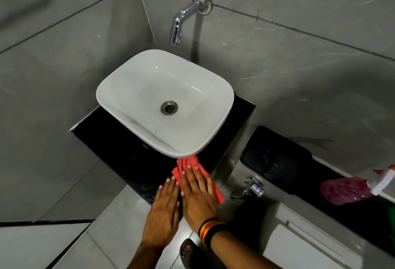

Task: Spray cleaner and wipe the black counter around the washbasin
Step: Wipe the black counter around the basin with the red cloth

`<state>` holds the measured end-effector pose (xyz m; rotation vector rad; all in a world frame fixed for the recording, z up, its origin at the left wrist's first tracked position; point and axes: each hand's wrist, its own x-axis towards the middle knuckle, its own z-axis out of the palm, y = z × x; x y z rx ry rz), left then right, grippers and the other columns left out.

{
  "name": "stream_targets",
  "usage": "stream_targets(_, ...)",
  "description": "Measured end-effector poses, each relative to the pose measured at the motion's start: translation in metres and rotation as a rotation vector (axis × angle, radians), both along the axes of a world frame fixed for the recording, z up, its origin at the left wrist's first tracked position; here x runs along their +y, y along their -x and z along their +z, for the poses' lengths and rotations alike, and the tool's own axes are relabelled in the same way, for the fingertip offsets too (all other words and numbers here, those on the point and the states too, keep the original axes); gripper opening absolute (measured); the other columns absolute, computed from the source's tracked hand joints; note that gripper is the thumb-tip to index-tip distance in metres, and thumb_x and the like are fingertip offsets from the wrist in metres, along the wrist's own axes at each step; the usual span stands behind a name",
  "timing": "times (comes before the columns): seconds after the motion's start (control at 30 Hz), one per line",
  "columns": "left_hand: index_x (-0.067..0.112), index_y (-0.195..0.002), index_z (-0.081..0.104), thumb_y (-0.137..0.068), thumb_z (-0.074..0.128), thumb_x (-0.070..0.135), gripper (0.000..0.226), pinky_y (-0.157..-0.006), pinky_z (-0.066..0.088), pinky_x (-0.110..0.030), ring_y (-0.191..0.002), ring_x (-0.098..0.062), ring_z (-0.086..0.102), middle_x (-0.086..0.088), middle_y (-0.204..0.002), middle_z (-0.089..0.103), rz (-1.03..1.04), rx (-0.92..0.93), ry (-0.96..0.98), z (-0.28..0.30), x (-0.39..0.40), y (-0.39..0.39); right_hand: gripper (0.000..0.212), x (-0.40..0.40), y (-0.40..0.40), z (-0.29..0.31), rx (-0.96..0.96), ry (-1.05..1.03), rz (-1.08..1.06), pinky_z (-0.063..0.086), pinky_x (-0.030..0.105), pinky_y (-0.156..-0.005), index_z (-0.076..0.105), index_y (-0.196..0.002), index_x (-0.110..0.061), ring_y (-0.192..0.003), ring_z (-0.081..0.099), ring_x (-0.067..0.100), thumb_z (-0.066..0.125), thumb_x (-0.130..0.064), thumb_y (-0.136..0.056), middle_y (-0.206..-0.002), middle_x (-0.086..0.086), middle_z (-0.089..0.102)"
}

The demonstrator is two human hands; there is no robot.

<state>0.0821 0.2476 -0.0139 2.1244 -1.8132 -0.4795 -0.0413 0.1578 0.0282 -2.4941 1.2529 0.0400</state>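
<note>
A white washbasin point(164, 100) stands on a black counter point(119, 153) in a corner of grey tiled walls. At the counter's front corner lies a red cloth point(218, 194), partly tucked under the basin's rim. My right hand point(198, 196) presses flat on the cloth with fingers spread. Beside it, my left hand point(164, 211) lies flat on the counter's front edge, its fingertips just touching the cloth. A pink spray bottle point(350, 189) with a white and red trigger lies at the right on a dark ledge, away from both hands.
A chrome spout point(181, 23) juts from the wall above the basin. A black bin point(275, 159) sits low at the right of the counter, with a small chrome tap point(255, 188) on the wall below. A sandalled foot point(189, 252) stands on the floor tiles.
</note>
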Motion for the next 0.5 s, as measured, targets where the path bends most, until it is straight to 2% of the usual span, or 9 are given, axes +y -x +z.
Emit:
stream_targets(0.07, 0.013, -0.164, 0.024, -0.110, 0.026, 0.033, 0.058, -0.132, 0.005, -0.035, -0.163, -0.015, 0.009, -0.002, -0.174, 0.016, 0.005, 0.003, 0.008, -0.001, 0.010, -0.006, 0.066, -0.004, -0.001, -0.003, -0.011, -0.003, 0.063, 0.037, 0.054, -0.119, 0.044, -0.157, -0.019, -0.151, 0.040, 0.036, 0.050, -0.039, -0.094, -0.166, 0.012, 0.039)
stream_targets(0.13, 0.013, -0.164, 0.024, -0.109, 0.027, 0.032, 0.058, -0.132, 0.005, -0.035, -0.163, -0.016, 0.009, -0.003, -0.174, 0.016, 0.003, -0.005, 0.005, 0.000, 0.018, -0.012, 0.062, -0.021, 0.011, -0.005, -0.007, 0.053, 0.200, 0.046, 0.052, -0.106, 0.048, -0.153, -0.021, -0.144, 0.048, 0.037, 0.047, -0.045, -0.096, -0.164, 0.013, 0.042)
stream_targets(0.2, 0.015, -0.165, 0.020, -0.109, 0.025, 0.032, 0.059, -0.132, 0.006, -0.037, -0.163, -0.015, 0.008, -0.002, -0.175, 0.013, 0.009, -0.006, 0.006, 0.001, 0.021, -0.016, 0.064, -0.044, 0.028, -0.008, 0.052, 0.138, 0.371, 0.041, 0.054, -0.110, 0.042, -0.157, -0.027, -0.149, 0.041, 0.037, 0.045, -0.052, -0.098, -0.169, 0.009, 0.033)
stream_targets(0.27, 0.017, -0.166, 0.016, -0.110, 0.023, 0.033, 0.059, -0.132, 0.006, -0.038, -0.164, -0.014, 0.006, 0.000, -0.176, 0.009, 0.021, -0.009, 0.001, 0.001, 0.025, -0.020, 0.066, -0.056, 0.036, -0.016, 0.058, 0.170, 0.467, 0.018, 0.059, -0.124, 0.028, -0.163, -0.029, -0.160, 0.018, 0.034, 0.039, -0.053, -0.103, -0.175, 0.005, 0.018)
stream_targets(0.3, 0.017, -0.166, 0.014, -0.110, 0.022, 0.034, 0.059, -0.132, 0.005, -0.037, -0.164, -0.014, 0.005, 0.001, -0.176, 0.008, 0.041, -0.007, 0.002, 0.000, 0.027, -0.022, 0.066, -0.055, 0.032, -0.021, 0.034, 0.156, 0.453, 0.008, 0.060, -0.125, 0.024, -0.165, -0.027, -0.162, 0.008, 0.032, 0.037, -0.051, -0.105, -0.175, 0.005, 0.014)
stream_targets(0.33, 0.018, -0.166, 0.013, -0.110, 0.022, 0.034, 0.059, -0.132, 0.004, -0.036, -0.163, -0.013, 0.004, 0.001, -0.176, 0.007, 0.063, -0.007, -0.001, 0.000, 0.030, -0.025, 0.065, -0.047, 0.023, -0.025, 0.011, 0.137, 0.396, 0.005, 0.061, -0.125, 0.022, -0.165, -0.025, -0.162, 0.005, 0.032, 0.036, -0.048, -0.106, -0.175, 0.005, 0.012)
stream_targets(0.5, 0.017, -0.165, 0.016, -0.109, 0.027, 0.032, 0.059, -0.132, 0.001, -0.031, -0.163, -0.013, 0.005, -0.001, -0.175, 0.011, 0.043, -0.011, 0.015, -0.001, 0.036, -0.049, 0.070, 0.009, -0.039, -0.022, -0.031, 0.049, -0.074, 0.007, 0.063, -0.125, 0.026, -0.164, -0.012, -0.161, 0.011, 0.039, 0.029, -0.039, -0.099, -0.172, 0.019, 0.018)
